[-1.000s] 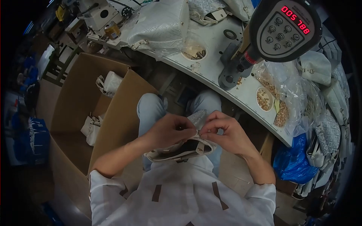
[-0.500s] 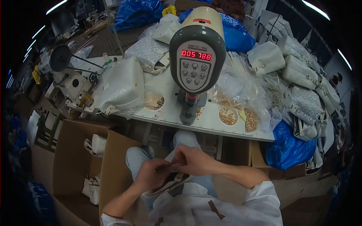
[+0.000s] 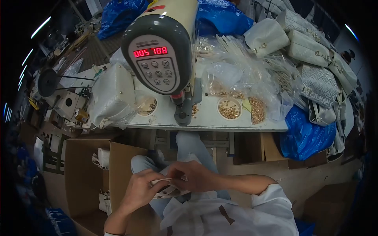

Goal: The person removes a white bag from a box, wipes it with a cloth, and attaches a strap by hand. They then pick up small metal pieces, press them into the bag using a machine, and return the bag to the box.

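Since the earlier frames both hands have slid lower and leftward in view, and the machine head now stands up left of centre. Nearest, over the lap, the left hand point(image 3: 141, 189) and the right hand point(image 3: 195, 176) pinch the pale bag point(image 3: 167, 191) between them, the left clasping its left end, the right's fingers closed on its top edge; the bag lies across the thighs, just above the white garment point(image 3: 204, 218). Left of the knees stands an open cardboard box point(image 3: 84, 169) with pale bags inside. Beyond the knees runs the white worktable point(image 3: 220, 125), carrying a small dish of brass fittings point(image 3: 229, 109) and the press machine point(image 3: 163, 55), whose red display reads 005788. Farther back lie clear plastic bags, stacked white handbags point(image 3: 311, 47) and blue sacks point(image 3: 307, 135).
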